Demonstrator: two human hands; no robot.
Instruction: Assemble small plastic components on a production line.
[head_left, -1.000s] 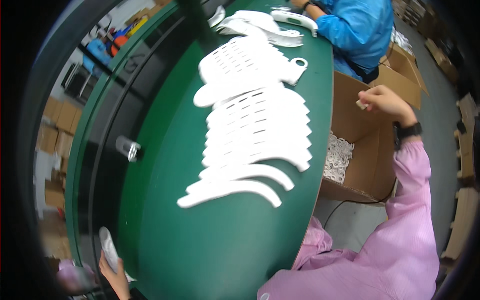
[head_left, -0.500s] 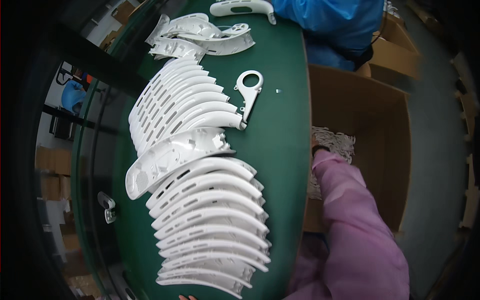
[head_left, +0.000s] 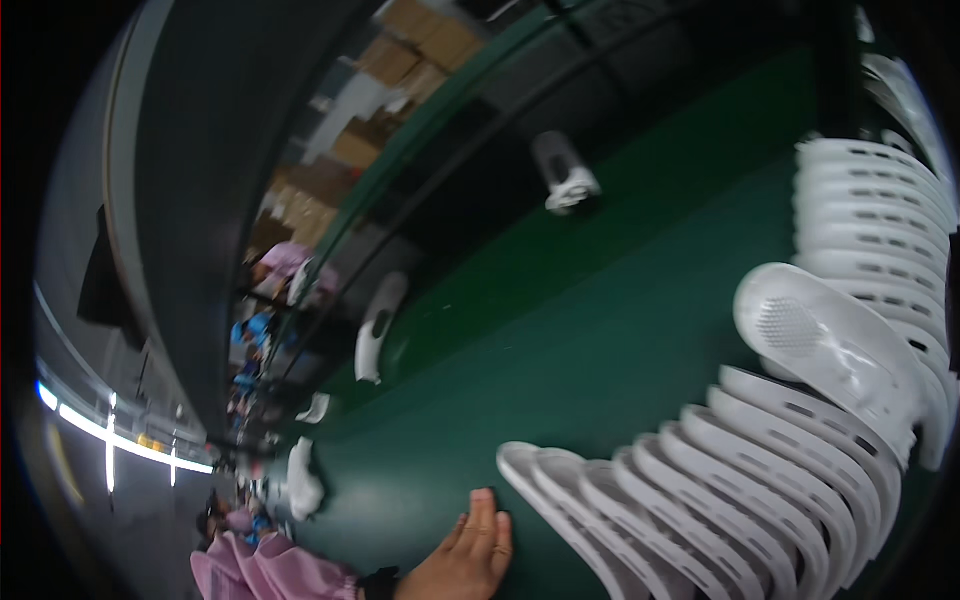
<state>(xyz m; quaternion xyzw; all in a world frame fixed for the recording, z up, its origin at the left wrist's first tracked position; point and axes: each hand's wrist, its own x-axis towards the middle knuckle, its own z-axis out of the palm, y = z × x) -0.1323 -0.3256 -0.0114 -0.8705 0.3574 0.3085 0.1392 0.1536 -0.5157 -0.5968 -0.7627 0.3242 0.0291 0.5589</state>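
My left hand point(head_left: 462, 562) comes in at the lower edge from a pink sleeve point(head_left: 290, 572) with a dark cuff. Its fingers are stretched out over the green table and hold nothing; whether they touch the surface I cannot tell. Nearest to it, on the right, is the end of a slanting row of curved white plastic shells point(head_left: 640, 480). Behind these, a wider white shell with a patch of small holes point(head_left: 790, 328) lies across the row. A second stack of slotted white shells point(head_left: 870, 215) follows at the far right. My right hand is out of view.
The green table point(head_left: 500, 390) stretches to the left. Single white parts lie apart on it: a slotted piece point(head_left: 372, 350), another farther back point(head_left: 565, 180) and one at lower left point(head_left: 303, 480). Cardboard boxes point(head_left: 360, 145) stand beyond. People in pink are at the left.
The view has swung left, so the cardboard box and my right arm have gone out of it. More of my left hand now shows beside the shell row; earlier only its fingertips did.
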